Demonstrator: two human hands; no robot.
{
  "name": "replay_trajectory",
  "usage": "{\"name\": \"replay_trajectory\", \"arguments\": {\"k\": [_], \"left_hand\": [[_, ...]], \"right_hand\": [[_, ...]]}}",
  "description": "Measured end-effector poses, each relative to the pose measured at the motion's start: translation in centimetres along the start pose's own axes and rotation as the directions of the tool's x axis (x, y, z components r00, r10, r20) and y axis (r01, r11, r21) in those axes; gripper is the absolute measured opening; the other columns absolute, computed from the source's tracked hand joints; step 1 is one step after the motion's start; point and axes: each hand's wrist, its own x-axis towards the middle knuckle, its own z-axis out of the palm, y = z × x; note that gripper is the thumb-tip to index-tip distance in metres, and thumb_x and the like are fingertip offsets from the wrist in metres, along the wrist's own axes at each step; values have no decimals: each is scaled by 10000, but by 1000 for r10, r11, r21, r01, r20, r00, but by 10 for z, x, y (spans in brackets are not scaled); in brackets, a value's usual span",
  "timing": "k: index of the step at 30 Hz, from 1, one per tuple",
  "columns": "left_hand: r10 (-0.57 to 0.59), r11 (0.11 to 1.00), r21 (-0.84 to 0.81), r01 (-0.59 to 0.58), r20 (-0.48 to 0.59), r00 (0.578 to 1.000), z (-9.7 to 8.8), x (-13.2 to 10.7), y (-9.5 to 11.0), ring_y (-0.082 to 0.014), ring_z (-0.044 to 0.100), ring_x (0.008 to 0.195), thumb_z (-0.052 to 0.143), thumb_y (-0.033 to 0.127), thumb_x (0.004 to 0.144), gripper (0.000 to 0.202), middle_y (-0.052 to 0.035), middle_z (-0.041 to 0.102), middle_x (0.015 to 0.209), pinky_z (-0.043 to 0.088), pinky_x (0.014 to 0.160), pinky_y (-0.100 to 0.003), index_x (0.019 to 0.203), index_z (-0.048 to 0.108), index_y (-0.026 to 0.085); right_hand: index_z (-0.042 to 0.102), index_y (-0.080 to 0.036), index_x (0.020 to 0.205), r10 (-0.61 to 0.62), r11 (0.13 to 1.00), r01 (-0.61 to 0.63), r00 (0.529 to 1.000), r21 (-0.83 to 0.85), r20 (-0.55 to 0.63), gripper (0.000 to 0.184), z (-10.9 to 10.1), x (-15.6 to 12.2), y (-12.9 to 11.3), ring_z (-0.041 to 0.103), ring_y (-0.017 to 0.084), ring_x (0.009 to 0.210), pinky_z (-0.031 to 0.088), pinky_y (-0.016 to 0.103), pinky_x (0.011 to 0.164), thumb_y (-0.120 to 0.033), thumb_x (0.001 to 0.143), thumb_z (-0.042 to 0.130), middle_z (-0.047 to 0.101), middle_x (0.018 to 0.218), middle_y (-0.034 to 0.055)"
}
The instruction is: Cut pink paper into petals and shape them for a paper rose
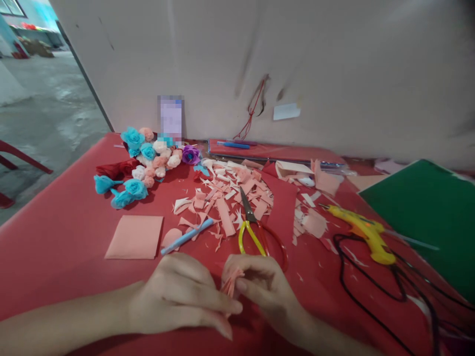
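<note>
Both my hands meet low over the red table (55,237). My right hand (265,291) is closed in a pinch on a small bunched piece of pink paper (229,284). My left hand (181,296) lies beside it, fingers curled, its fingertips pressed against the same pink paper. Scissors (252,230) with one yellow and one red handle lie just beyond my hands. A blue pen (187,236) and a square pink sheet (135,237) lie to the left of them.
Pink paper scraps (230,193) litter the table's middle. Blue, pink, white, red and purple paper flowers (148,158) are heaped at the back left. A yellow glue gun (365,235) with a black cord lies right, beside a green sheet (426,207). A wall stands behind.
</note>
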Motion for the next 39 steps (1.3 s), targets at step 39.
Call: {"name": "replay_trajectory", "arguments": {"k": [39], "left_hand": [[-179, 925, 353, 142, 75, 981, 2, 1, -1, -92, 412, 435, 331, 280, 864, 332, -9, 477, 476, 323, 434, -197, 590, 462, 147]], "right_hand": [[668, -123, 583, -334, 774, 200, 935, -601, -120, 210, 14, -8, -24, 520, 121, 426, 422, 205, 410, -127, 732, 521, 592, 475, 49]]}}
